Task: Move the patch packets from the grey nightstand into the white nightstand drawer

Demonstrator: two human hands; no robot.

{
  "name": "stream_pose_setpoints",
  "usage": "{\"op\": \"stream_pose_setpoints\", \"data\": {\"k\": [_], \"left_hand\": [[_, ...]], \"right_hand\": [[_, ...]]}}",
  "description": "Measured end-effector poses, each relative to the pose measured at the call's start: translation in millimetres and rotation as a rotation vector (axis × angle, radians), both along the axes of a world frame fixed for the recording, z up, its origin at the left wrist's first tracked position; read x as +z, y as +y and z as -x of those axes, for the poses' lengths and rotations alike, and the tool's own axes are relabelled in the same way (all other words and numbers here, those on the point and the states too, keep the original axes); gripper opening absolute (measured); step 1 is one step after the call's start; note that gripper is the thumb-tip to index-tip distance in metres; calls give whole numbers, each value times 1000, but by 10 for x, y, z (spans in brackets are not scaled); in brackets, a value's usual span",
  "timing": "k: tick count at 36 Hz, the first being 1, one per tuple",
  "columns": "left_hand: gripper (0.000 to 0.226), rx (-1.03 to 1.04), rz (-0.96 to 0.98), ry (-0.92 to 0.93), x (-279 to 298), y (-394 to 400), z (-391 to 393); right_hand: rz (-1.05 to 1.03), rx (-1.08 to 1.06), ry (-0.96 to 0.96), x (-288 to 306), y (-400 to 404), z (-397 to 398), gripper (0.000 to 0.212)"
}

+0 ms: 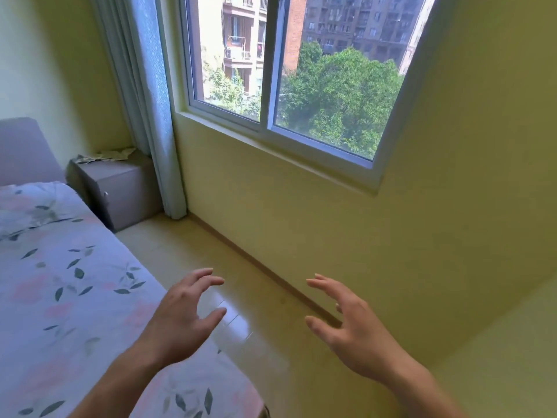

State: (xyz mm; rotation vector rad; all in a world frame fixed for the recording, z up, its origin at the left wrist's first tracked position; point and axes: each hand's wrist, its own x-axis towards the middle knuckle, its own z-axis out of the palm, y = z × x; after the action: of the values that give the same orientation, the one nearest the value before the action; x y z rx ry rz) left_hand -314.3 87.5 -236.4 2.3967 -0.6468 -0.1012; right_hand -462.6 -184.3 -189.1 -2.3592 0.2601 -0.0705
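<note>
Both hands empty, fingers spread: the left hand [184, 309] and right hand [343, 321] hover above the floor [187, 254]; patch packets [104, 155] lie along the grey nightstand [120, 188] top's back edge.

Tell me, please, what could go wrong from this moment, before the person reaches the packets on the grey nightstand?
1. The patch packets lie in a loose pile near the back edge of the grey nightstand; a quick grab might push some off.
2. The curtain hangs right beside them and could snag a hand.
3. Left hand and right hand are empty and far away; the white nightstand is not in view.
</note>
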Motion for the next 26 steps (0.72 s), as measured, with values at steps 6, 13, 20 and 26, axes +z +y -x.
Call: {"op": "stream_pose_setpoints", "data": {"k": [6,13,20,26], "left_hand": [[46,-58,41,-22,236,-944,-604],[48,-27,-2,-67,261,-1748,-1416],[46,141,-20,-93,216,-2326,-2190],[45,305,-45,-76,296,-2486,-2480]], "right_hand": [[-49,-17,-26,-16,-733,-711,57],[-62,90,-36,-114,-1521,-1827,59],[-62,206,-36,-179,-2379,-2920,56],[-111,364,-45,2,-2602,-3833,51]]}}
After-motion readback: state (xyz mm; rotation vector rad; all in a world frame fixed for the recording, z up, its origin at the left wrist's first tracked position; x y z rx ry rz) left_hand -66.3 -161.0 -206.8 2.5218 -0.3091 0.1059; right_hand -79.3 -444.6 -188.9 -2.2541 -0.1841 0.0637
